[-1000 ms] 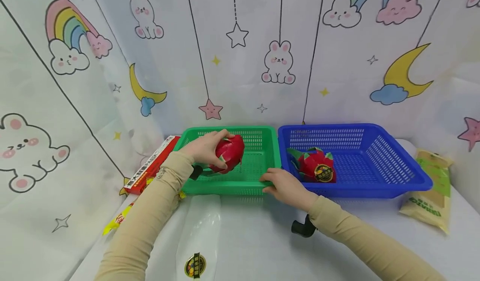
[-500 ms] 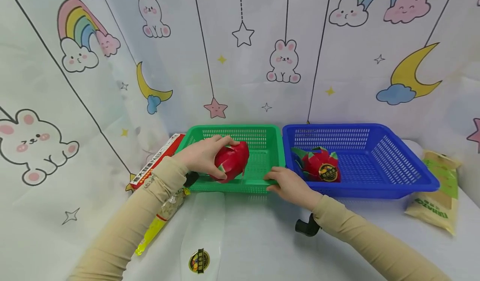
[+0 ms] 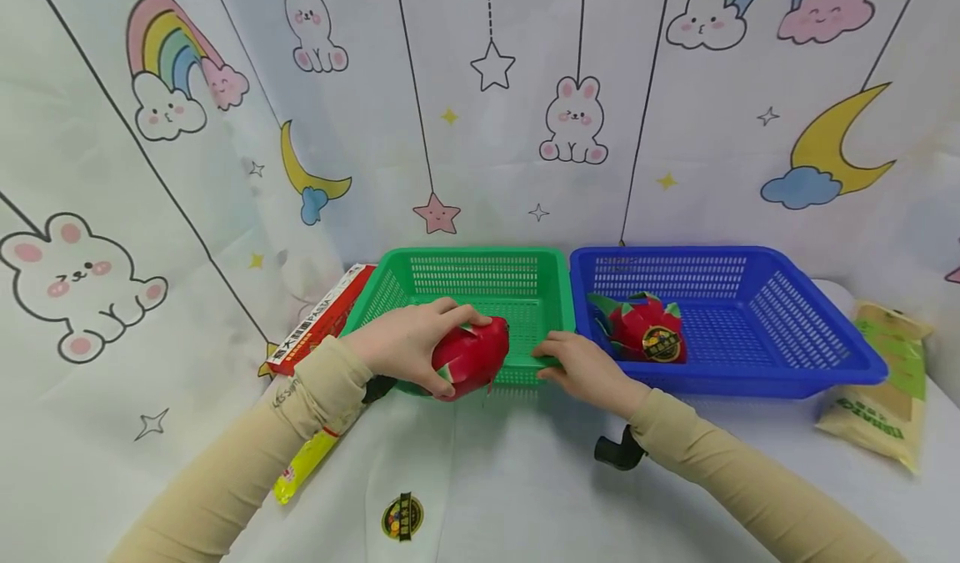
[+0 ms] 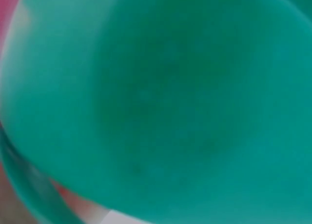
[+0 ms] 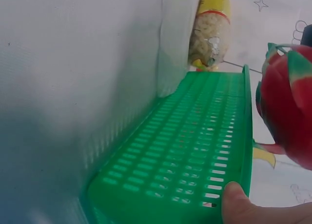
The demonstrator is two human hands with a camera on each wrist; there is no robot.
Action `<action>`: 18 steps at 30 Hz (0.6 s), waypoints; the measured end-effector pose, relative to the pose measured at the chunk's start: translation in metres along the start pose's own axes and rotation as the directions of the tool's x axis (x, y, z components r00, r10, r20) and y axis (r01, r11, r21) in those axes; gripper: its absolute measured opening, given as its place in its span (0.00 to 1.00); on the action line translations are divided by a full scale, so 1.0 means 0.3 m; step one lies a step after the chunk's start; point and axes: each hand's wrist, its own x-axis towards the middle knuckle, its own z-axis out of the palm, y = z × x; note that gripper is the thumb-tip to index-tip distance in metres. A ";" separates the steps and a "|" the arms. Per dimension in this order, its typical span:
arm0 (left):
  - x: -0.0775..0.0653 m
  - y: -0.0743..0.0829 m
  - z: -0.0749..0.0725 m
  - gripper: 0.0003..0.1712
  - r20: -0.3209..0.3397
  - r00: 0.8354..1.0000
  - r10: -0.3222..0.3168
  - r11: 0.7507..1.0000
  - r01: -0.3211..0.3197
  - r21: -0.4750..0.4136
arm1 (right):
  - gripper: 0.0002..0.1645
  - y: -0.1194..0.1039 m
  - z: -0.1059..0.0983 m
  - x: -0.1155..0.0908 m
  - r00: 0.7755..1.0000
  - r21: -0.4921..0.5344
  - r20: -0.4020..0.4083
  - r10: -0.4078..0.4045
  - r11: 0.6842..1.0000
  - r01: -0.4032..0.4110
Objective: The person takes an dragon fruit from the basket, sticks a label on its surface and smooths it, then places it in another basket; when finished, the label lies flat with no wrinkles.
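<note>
in the head view, the left hand point(image 3: 408, 342), back upward, holds one dragon fruit point(image 3: 472, 356) between thumb and curled fingers, near the centre. the right hand point(image 3: 588, 373), from the lower right, pinches the rim of the green basket point(image 3: 480, 253). there are two baskets and two dragon fruits; the second fruit point(image 3: 647, 324) lies in the blue basket point(image 3: 765, 382), right of centre.

A red-and-white box point(image 3: 328, 319) lay at the left, near a yellow packet point(image 3: 303, 467). A tan-and-green bag point(image 3: 894, 404) lay at the right. Behind hung a white, cartoon-printed cloth point(image 3: 697, 121).
</note>
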 end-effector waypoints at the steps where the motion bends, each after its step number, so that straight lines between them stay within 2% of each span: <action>1: -0.004 0.005 0.005 0.44 0.000 1.000 0.008 1.000 -0.008 0.007 | 0.13 0.000 0.000 0.000 1.000 0.000 0.002 -0.001 1.000 0.001; 11: -0.022 0.071 0.038 0.45 0.010 0.996 0.093 0.994 -0.093 0.051 | 0.13 -0.002 -0.008 0.001 1.000 -0.007 0.025 0.014 1.000 -0.014; 18: -0.028 0.117 0.079 0.46 0.041 0.985 0.165 0.983 -0.168 0.078 | 0.17 -0.003 -0.015 -0.005 0.993 0.019 0.097 0.071 0.997 -0.073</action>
